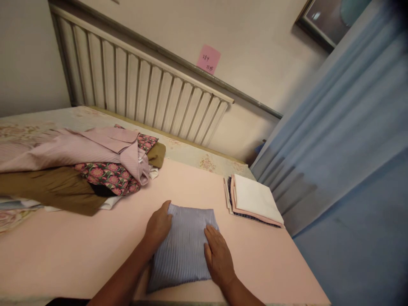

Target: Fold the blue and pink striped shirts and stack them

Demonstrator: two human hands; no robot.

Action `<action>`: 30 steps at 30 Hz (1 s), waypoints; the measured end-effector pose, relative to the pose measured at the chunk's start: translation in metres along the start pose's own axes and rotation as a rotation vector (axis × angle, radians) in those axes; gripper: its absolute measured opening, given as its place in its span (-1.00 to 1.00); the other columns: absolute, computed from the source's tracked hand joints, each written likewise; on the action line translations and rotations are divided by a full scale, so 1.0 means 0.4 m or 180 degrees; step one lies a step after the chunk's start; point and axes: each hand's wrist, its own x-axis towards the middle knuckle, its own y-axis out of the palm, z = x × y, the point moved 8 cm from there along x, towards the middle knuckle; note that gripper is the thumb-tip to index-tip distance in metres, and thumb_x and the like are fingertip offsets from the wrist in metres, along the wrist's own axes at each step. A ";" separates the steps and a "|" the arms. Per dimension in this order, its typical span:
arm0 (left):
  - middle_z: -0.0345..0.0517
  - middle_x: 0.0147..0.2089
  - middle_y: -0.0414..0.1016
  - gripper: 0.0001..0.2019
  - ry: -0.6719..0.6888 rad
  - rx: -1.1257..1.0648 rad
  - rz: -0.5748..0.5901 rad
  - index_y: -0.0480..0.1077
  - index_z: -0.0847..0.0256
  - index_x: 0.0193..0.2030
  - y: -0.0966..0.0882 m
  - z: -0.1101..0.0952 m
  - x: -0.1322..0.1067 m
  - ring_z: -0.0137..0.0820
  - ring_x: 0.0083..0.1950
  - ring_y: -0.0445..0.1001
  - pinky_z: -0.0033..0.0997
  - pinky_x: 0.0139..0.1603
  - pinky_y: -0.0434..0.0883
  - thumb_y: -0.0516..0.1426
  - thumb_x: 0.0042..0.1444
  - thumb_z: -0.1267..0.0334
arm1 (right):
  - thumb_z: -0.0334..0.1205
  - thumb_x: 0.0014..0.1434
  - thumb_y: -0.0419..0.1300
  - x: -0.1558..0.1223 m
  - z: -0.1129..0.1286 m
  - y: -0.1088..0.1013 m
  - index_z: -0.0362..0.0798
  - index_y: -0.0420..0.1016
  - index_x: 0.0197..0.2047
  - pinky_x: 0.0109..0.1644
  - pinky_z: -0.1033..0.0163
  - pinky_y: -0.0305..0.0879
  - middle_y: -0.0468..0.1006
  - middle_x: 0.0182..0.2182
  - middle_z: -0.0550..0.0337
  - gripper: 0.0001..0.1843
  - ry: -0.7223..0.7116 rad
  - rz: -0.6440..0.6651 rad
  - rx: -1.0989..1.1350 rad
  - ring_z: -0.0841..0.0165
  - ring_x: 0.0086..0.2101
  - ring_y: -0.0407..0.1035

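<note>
Blue ribbed cloth (188,248) lies flat between my two hands, touching both, directly in front of me. Its long axis runs away from my body, the far end leaning slightly to the right; the near edge is a little wider than the far one.

Left hand (158,226): at the far left corner, thumb and a finger on the edge. Cannot tell whether it pinches the fabric or only rests there, as the underside is hidden. Right hand (219,256): laid on the right edge, about midway along, fingers extended, gripping nothing visible. Of the two, the left reaches farther out; the right sits closer to me and overlaps more of the cloth. My own hands are all I see covering it.

Surroundings: the cloth rests on a pink sheet (86,250), which extends past both hands. Beyond my left hand, well apart, is a loose heap: pink shirt (92,146), flowered cloth (108,175), brown cloth (57,187). Beyond my right hand, farther out and apart, is a neat folded stack (256,196), white on top. Past it to the right hangs a blue curtain (338,140); a radiator (143,89) stands ahead, beyond both hands.
</note>
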 end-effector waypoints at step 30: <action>0.17 0.17 0.43 -0.46 -0.0053 0.0041 0.0016 0.11 0.31 0.31 0.001 0.000 -0.003 -0.22 0.14 0.44 -0.29 0.12 0.32 -0.04 0.15 0.38 | -0.33 0.30 -0.02 -0.001 -0.002 0.002 -0.01 0.18 0.32 0.28 -0.10 0.19 0.27 0.25 0.06 -0.48 0.0025 -0.0014 0.0070 0.21 0.24 0.14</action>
